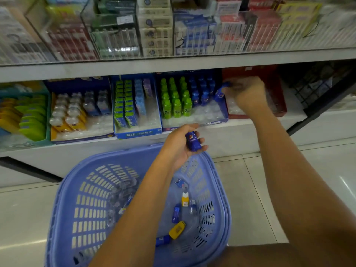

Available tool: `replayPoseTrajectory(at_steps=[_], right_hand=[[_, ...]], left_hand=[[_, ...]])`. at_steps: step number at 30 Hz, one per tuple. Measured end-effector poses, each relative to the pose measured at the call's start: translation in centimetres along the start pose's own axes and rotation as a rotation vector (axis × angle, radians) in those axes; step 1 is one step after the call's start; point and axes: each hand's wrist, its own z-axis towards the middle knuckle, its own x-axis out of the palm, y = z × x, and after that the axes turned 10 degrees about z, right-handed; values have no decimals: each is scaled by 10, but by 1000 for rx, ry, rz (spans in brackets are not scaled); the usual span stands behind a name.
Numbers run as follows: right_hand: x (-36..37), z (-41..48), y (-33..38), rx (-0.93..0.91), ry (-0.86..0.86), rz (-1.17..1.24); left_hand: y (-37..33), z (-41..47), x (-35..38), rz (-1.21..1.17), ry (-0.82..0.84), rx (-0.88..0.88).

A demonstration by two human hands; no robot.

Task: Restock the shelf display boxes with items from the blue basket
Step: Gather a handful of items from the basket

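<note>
Left grip [179, 146] curled round a blue bottle [193, 142] over the blue basket [63, 209]. Right grip [246, 91], blurred, apparently pinches a second bottle [220, 94] at the display box [212, 123].

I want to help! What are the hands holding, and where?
Left hand: a blue bottle, round its middle; right hand: another bottle, near its top.

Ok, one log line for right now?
left hand: holds blue bottle over blue basket | right hand: grips second bottle at display box | basket: few small items inside
</note>
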Motion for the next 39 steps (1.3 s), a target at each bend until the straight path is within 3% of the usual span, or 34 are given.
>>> replayPoseTrajectory(at_steps=[4,8,15,22,26,29,32,36,39], right_hand=[[7,29,-12,30,120,-129],[8,40,-13,-6,203,-210],[9,43,-14,-3,288,-338],[14,37,5,-2,335,-485],[12,6,17,-15,188,-214],[9,-28,33,90,450,45],[12,-47,43,138,657,107],[22,-43,43,51,529,55],[28,-30,31,16,260,163]], left_hand=[[4,-5,-10,-11,117,13],[9,0,-19,127,90,57],[10,3,-24,-30,192,78],[12,-4,-19,-17,236,189],[14,-5,-17,226,108,315],[11,-4,-13,242,50,376],[6,-1,-7,236,64,390],[-1,1,-5,306,19,416],[-3,7,-15,866,-191,516]])
